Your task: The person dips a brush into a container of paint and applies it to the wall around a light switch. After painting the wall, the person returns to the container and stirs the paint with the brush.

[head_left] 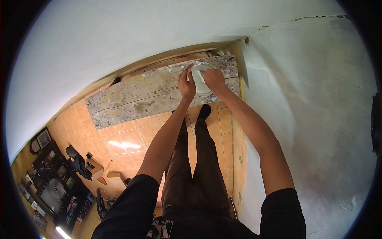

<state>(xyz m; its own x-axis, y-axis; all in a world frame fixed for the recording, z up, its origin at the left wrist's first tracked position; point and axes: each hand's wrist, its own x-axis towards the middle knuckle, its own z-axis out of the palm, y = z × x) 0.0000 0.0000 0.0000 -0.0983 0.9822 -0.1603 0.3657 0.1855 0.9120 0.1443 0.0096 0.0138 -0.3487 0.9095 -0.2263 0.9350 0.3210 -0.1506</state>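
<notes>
A pale, round, shallow tub [198, 83] with whitish contents sits near the right end of a paint-spattered wooden plank [139, 93]. My left hand [186, 84] is against the tub's left side, its fingers stretched out along the rim. Over the tub's right part, my right hand [213, 79] is closed in a fist. A small pale bit shows by its fingertips, but I cannot make out what it grips. The fist hides part of the tub's inside.
A white wall [119, 36] rises behind the plank, and a bluish-grey wall [310, 99] stands close on the right. Below is an orange tiled floor [127, 135]. At lower left are cardboard boxes [94, 169] and a dark cabinet with a fan [55, 189].
</notes>
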